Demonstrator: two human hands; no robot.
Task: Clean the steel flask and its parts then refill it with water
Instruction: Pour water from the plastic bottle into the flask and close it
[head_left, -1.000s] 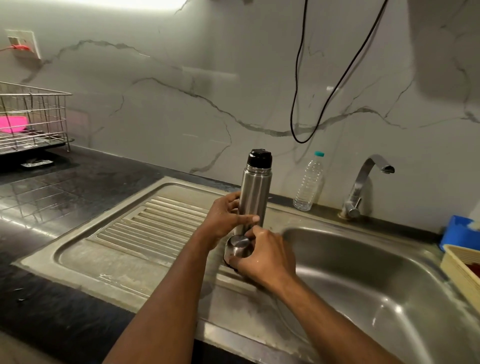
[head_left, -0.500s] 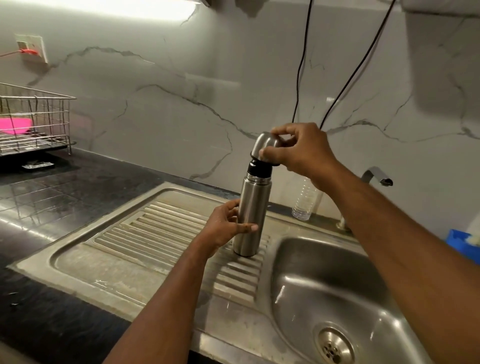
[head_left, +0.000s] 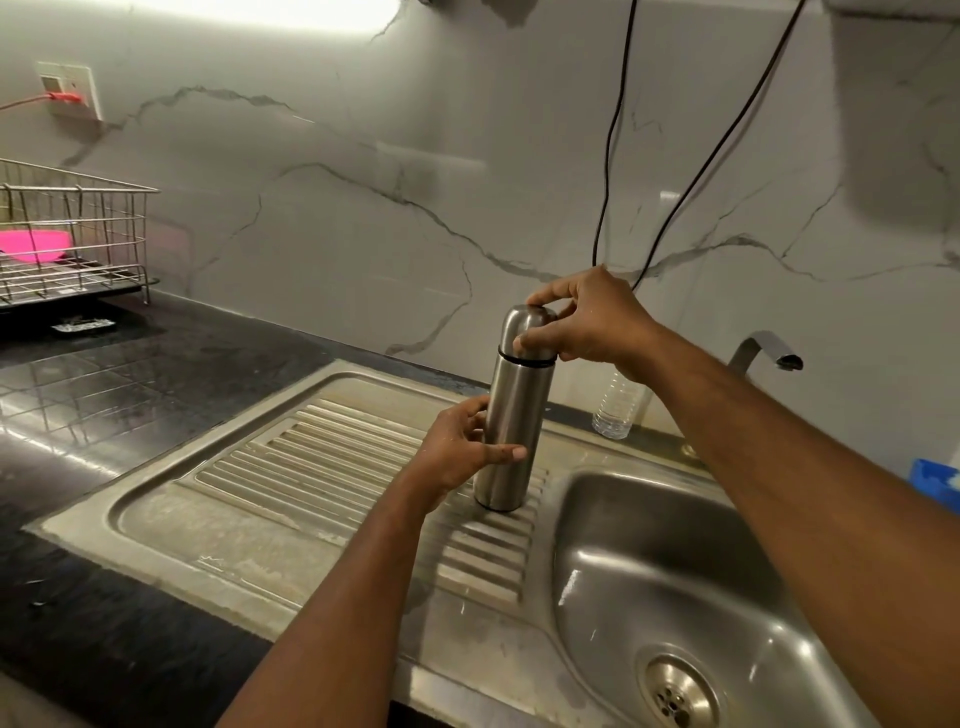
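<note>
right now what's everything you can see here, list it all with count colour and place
steel flask: one, silver, upright on the ribbed drainboard
cap: one, silver, on top of the flask
sink: one, steel, basin at right with drainboard at left
tap: one, steel, behind the basin
plastic bottle: one, clear, by the wall behind the right arm
dish rack: one, wire, on the counter at far left, something pink in it
cables: two, black, hanging down the wall
wall socket: one, white, upper left
blue container: one, right edge
left hand: holds the flask body
right hand: grips the cap
</note>
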